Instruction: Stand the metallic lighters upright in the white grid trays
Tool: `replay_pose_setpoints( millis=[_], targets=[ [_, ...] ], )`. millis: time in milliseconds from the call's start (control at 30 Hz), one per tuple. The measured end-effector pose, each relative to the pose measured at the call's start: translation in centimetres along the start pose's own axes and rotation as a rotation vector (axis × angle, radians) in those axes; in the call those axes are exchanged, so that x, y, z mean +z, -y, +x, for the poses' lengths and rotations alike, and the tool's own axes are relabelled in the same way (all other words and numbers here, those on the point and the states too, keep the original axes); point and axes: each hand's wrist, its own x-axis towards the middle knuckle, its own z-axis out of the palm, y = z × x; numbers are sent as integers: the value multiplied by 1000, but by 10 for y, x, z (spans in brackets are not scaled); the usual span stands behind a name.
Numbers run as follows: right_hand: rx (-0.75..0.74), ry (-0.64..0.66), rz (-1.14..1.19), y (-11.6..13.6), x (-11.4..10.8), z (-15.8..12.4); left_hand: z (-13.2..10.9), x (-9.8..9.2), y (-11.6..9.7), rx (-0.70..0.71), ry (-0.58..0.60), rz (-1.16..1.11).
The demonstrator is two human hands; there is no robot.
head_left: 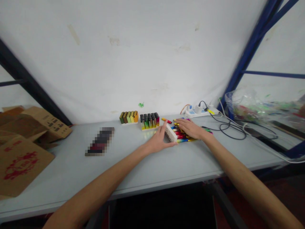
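Note:
My left hand [158,140] spans the back of a white tray [171,133] tipped on its side, with the thumb at its near end and fingers at its far end. Shiny multicoloured lighters [182,140] lie sideways against the tray's other face. Over them rests my right hand [188,127], its fingers stretched out; its thumb is hard to make out. Beyond my left hand, lighters with black tops [149,121] stand in rows in a white tray. Left of those is an upright block of green-to-yellow lighters [129,117]. A loose red and yellow lighter [166,120] lies near the wall.
A white power strip [202,111] with plugs and tangled cables [232,132] occupies the right back. Clear plastic bags [252,101] sit at far right. A pixelated dark flat object [100,141] lies at left, beside open cardboard boxes [23,165]. The table's front edge [166,183] runs below my arms.

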Motion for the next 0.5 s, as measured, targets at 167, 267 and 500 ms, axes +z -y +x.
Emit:
replay_pose_setpoints(
  millis=[167, 267, 500],
  targets=[
    [-126, 23, -73, 36, 20, 5, 0, 1, 1, 13, 5, -4],
    [-115, 73, -145, 44, 25, 6, 0, 1, 1, 12, 4, -6],
    [-130, 48, -130, 27, 20, 2, 0, -6, 2, 17, -20, 25]
  ],
)
